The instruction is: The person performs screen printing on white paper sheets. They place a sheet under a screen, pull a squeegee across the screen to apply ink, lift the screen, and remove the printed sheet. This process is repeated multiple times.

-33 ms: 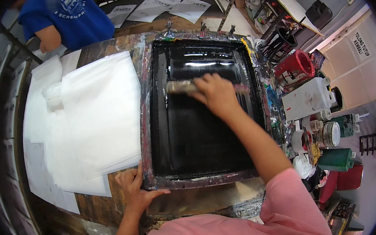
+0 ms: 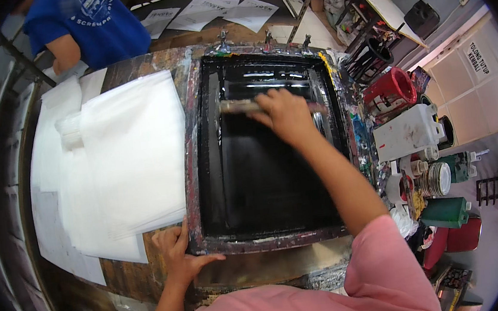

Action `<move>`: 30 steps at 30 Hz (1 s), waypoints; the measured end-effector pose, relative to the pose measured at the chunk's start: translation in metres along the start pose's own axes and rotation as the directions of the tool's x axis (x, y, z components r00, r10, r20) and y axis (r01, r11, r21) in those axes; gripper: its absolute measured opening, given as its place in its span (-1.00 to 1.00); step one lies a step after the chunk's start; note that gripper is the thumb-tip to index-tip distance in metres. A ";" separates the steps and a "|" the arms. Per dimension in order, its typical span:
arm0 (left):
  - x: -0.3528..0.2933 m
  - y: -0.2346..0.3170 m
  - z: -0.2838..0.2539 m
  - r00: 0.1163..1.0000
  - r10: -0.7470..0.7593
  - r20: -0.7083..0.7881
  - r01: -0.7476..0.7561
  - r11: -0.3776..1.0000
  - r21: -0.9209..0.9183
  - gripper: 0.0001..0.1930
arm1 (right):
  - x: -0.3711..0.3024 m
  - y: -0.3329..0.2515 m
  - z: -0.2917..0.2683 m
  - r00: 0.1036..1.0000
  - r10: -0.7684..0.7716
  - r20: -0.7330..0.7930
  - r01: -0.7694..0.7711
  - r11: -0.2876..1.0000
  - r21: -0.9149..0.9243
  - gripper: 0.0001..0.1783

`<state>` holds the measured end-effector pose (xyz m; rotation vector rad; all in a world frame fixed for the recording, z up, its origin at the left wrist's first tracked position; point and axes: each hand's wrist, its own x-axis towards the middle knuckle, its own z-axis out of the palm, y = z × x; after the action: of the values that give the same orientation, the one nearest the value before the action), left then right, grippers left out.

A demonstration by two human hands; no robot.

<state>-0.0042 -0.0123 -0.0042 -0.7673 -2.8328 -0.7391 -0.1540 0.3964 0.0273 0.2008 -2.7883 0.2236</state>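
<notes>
A screen printing frame (image 2: 269, 243) with black ink over its mesh lies on the work table before me. My right hand (image 2: 283, 115) is closed around the handle of a squeegee (image 2: 239, 106), which lies crosswise on the upper half of the inky mesh. Its blade is hidden. My left hand (image 2: 180, 253) holds the near left corner of the frame, thumb along the near edge and fingers at the left side. Just left of the frame is a stack of white sheets (image 2: 132, 155), possibly thin bags; neither hand touches it.
Metal clamps (image 2: 224, 38) stand along the frame's far edge. Ink containers crowd the right, among them a red bucket (image 2: 391, 86) and a white jug (image 2: 408, 131). A person in a blue shirt (image 2: 96, 26) stands far left. Printed sheets (image 2: 202, 13) lie on a dark table behind.
My right hand and the squeegee have shifted slightly toward the far edge of the frame. The left hand stays at the corner.
</notes>
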 end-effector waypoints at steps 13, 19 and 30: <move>-0.003 -0.001 0.005 0.997 0.018 -0.074 -0.030 0.987 -0.158 0.34 | 0.052 0.055 0.019 0.997 -0.053 -0.063 0.050 0.998 -0.049 -0.56; 0.000 0.002 0.006 0.985 0.070 -0.155 -0.101 0.975 -0.199 0.26 | -0.091 -0.052 -0.048 0.998 0.009 0.062 -0.005 0.998 -0.063 -0.55; 0.085 0.070 -0.045 0.820 -0.284 -0.498 -0.248 0.608 -0.755 -0.02 | -0.102 -0.139 -0.245 0.955 -0.098 -0.280 0.048 0.983 -0.179 -0.66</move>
<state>-0.0438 0.0562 0.0845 -0.4328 -1.8502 -1.9315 0.0422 0.3151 0.2385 0.2110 -2.4884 -0.0058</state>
